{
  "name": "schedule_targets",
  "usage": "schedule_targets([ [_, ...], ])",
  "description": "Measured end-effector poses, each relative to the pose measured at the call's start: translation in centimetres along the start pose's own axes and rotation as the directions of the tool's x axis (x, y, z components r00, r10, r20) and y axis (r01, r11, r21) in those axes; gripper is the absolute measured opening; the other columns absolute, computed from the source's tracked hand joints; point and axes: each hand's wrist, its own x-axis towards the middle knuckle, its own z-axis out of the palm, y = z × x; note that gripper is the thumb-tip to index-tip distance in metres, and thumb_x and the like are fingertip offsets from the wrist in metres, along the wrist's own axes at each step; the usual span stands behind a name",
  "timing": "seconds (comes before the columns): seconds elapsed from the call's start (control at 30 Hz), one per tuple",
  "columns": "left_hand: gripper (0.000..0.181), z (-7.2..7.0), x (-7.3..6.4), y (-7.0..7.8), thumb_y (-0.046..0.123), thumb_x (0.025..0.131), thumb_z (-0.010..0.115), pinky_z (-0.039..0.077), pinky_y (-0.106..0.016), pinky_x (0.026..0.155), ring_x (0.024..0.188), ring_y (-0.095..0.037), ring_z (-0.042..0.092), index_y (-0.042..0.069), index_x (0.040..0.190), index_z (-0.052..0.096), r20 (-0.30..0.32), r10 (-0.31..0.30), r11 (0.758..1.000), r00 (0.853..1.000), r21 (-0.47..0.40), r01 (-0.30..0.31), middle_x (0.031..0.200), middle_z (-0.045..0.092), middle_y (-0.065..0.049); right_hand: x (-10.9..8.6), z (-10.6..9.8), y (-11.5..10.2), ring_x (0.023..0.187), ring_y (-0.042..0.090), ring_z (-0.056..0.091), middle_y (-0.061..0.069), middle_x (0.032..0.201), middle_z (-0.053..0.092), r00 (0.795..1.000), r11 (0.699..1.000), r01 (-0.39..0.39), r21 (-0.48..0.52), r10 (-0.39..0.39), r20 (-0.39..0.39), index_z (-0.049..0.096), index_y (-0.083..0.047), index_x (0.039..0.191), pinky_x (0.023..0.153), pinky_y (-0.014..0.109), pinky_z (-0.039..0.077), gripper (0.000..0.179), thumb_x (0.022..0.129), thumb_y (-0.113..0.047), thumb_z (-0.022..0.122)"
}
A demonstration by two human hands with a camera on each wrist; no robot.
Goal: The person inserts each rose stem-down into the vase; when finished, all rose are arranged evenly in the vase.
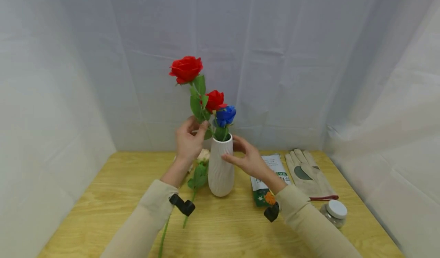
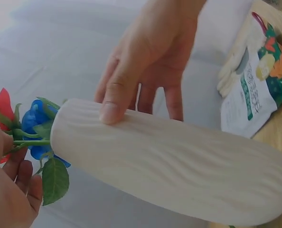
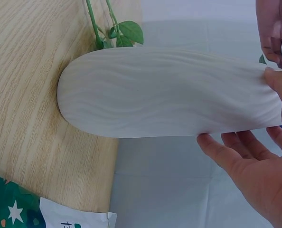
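A white ribbed vase (image 1: 221,170) stands upright on the wooden table. My left hand (image 1: 189,141) pinches the stem of a tall red rose (image 1: 186,70) just left of the vase mouth; its stem slants down to the opening. A second red rose (image 1: 215,100) and a blue rose (image 1: 226,115) rise above the mouth, their stems inside. With the thumb in front and the fingers behind, my right hand (image 1: 251,158) grips the upper right side of the vase. In the left wrist view, the thumb of the right hand (image 2: 153,52) presses the vase wall (image 2: 174,161).
Left of the vase, partly behind my left wrist, lie a pale flower (image 1: 204,155) and green stems (image 1: 165,231). To the right are a white and green packet (image 1: 271,164), work gloves (image 1: 306,174) and a white-lidded jar (image 1: 335,212). A pale curtain (image 1: 268,67) hangs behind.
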Motion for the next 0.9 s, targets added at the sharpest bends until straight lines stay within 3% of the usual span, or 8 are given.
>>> schedule_targets([
  [0.1,0.016,0.05,-0.32,-0.29,0.005,0.095,0.075,0.049,-0.012,0.059,0.074,-0.038,0.073,-0.007,0.089,0.067,0.052,0.03,0.997,0.998,0.072,-0.034,0.076,0.07,-0.026,-0.03,0.03,-0.02,0.133,0.029,0.062,0.006,0.148,0.063,1.0,1.0,-0.002,0.003,0.002,0.001,0.044,-0.024,0.159,0.113,0.058,0.05,0.073,0.096,-0.038,0.079],
  [0.27,0.014,0.14,-0.91,-0.67,0.008,0.092,0.075,0.046,-0.017,0.054,0.067,-0.025,0.065,-0.004,0.085,0.071,0.111,0.016,0.981,0.994,0.19,-0.037,0.079,0.072,-0.022,-0.1,0.03,-0.01,0.133,0.028,0.062,0.006,0.148,0.063,1.0,1.0,0.013,-0.003,-0.013,0.0,0.044,-0.025,0.159,0.112,0.056,0.05,0.073,0.096,-0.038,0.079],
  [0.47,0.016,0.14,-1.03,-0.56,0.01,0.093,0.074,0.051,-0.029,0.062,0.079,-0.036,0.067,-0.005,0.087,0.074,0.137,-0.002,0.966,0.991,0.256,-0.033,0.091,0.071,-0.024,-0.05,0.03,-0.08,0.133,0.03,0.063,0.008,0.148,0.063,0.999,0.999,0.036,-0.002,-0.036,-0.003,0.042,-0.022,0.16,0.111,0.057,0.051,0.075,0.097,-0.036,0.079],
  [0.57,0.016,0.02,-1.01,-0.45,0.009,0.092,0.075,0.053,-0.033,0.067,0.09,-0.041,0.068,-0.007,0.093,0.078,0.145,-0.005,0.966,0.989,0.255,-0.033,0.097,0.071,-0.026,-0.05,0.03,-0.07,0.132,0.03,0.063,0.009,0.148,0.063,0.999,0.999,0.04,0.0,-0.04,-0.005,0.042,-0.022,0.16,0.111,0.057,0.051,0.075,0.097,-0.035,0.079],
  [0.67,0.017,-0.13,-1.01,-0.49,0.007,0.093,0.076,0.054,-0.029,0.066,0.092,-0.041,0.069,-0.008,0.101,0.08,0.166,-0.024,0.973,0.986,0.231,-0.015,0.103,0.072,-0.028,-0.05,0.02,-0.02,0.132,0.03,0.063,0.009,0.148,0.063,0.999,0.999,0.038,-0.001,-0.038,-0.006,0.043,-0.022,0.16,0.111,0.057,0.051,0.075,0.096,-0.035,0.079],
  [0.9,0.016,-0.34,-0.93,-0.67,0.005,0.093,0.076,0.046,-0.016,0.058,0.077,-0.013,0.059,-0.006,0.102,0.081,0.191,-0.099,0.986,0.977,0.148,0.071,0.104,0.072,-0.026,-0.05,-0.07,-0.12,0.132,0.029,0.063,0.008,0.148,0.063,1.0,1.0,0.031,-0.002,-0.031,-0.005,0.043,-0.024,0.16,0.111,0.057,0.051,0.074,0.097,-0.037,0.079],
])
